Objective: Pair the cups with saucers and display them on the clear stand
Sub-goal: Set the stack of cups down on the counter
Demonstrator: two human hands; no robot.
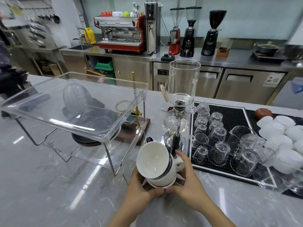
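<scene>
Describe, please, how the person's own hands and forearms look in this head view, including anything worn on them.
Both the left hand and the right hand are bare: no gloves, rings, watch or bracelet show. The forearms are bare too, with no sleeve in view down to the bottom edge of the picture. The fingernails look short and unpainted.

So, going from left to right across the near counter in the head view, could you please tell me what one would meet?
Clear stand → white cups held on a saucer by both hands, left hand and right hand → black mat of upturned glasses → white filters.
</scene>
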